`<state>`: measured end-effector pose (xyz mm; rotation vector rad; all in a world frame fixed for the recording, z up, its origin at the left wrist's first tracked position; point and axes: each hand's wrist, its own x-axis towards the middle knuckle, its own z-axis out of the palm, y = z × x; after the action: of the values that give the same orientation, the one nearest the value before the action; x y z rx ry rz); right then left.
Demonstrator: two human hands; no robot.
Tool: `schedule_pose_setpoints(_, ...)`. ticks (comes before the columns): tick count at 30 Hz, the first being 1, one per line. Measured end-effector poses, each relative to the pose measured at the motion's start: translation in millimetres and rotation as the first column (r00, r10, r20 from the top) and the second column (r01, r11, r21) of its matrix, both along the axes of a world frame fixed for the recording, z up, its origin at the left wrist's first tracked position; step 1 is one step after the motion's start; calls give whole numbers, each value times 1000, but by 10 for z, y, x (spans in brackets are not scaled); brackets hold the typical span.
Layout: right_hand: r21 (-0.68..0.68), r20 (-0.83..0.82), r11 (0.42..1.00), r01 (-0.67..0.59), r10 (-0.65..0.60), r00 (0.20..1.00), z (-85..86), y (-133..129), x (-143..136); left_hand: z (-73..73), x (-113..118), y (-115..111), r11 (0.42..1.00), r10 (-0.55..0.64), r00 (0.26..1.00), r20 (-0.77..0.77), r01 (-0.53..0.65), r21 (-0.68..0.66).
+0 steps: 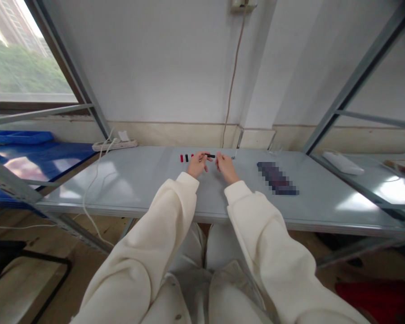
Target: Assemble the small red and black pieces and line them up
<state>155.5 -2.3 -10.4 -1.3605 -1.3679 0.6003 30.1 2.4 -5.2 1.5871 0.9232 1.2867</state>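
Observation:
My left hand (197, 164) is closed around a short, thin black stick-like piece (210, 156) that points to the right above the table. My right hand (225, 166) is just right of the piece's tip, with its fingers curled together; what they pinch, if anything, is too small to make out. Left of my left hand, a small red cylinder (181, 158) and a small black cylinder (186, 158) stand side by side. Another red one (192, 155) is partly hidden by that hand. Tiny dark bits (233, 158) lie beyond my right hand.
On the grey table (148, 180), a blurred-out dark flat object (278, 178) lies to the right. A white power strip (115, 145) with cables sits at the back left. Metal frame posts rise on both sides, and a wall stands behind.

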Motion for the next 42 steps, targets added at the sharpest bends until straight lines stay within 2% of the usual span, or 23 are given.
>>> schedule_pose_setpoints(5,-26,-242,994,-104,95,966,81,-74,-51,35,-42,-17,999,-37,997,72,40,-37)
schedule_pose_setpoints(8,-30,-290,989,-147,132,948,129,-116,-79,49,-54,-30,999,-18,994,106,23,-45)
schedule_pose_setpoints(18,44,-160,987,-154,159,974,130,-101,-76,60,-47,-29,995,93,989,113,-89,-44)
schedule_pose_setpoints(23,49,-176,982,-184,190,966,124,-83,-82,4,-59,25,993,114,988,107,-114,-12)
schedule_pose_setpoints(30,79,-201,966,-247,258,945,100,-63,-89,-55,-99,89,972,231,966,119,-235,22)
schedule_pose_setpoints(35,106,-80,962,-253,261,962,70,-41,-78,-17,-101,55,964,258,960,110,-264,41)
schedule_pose_setpoints(38,103,-9,966,-237,239,971,40,3,-56,31,-107,19,936,341,931,128,-349,42)
schedule_pose_setpoints(42,100,-11,985,-139,141,990,29,42,-21,77,-125,-2,906,411,892,190,-422,24)
